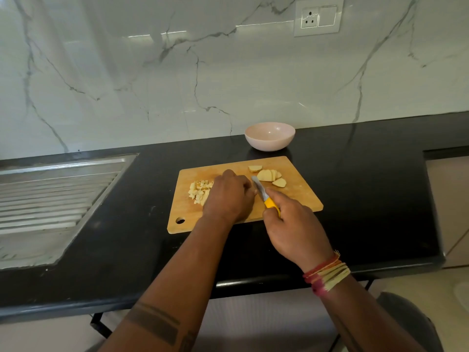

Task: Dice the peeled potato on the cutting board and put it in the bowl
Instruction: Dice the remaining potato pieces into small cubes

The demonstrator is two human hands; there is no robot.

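Currently, potato in two groups on the wooden cutting board [299,196]: diced pieces [199,191] heaped at the left part of the board, uncut slices [269,176] fanned at the far right part, one slice lying just nearer and right of the fan, one chunk just left of it on the far side. Left hand [229,196] resting on the board between the two groups, fingers curled downward, knuckles up; whatever lies beneath the fingers hidden, so grip contents not determinable. Right hand [294,229] closed around the yellow handle of the knife [264,195], index finger extended along the top; blade pointing far-left, tip just beside the left hand's fingers and near the slices. Bundle of red and yellow threads [327,274] wrapped on the right wrist.

Bowl [269,136], pale pink, standing on the black countertop [368,186] just beyond the far edge of the board, apart from it, nothing visible inside. Steel drainboard [50,194] with ribbed surface set into the counter at the far left. Marble-patterned wall [177,72] behind, with a socket plate [319,16] at upper right.
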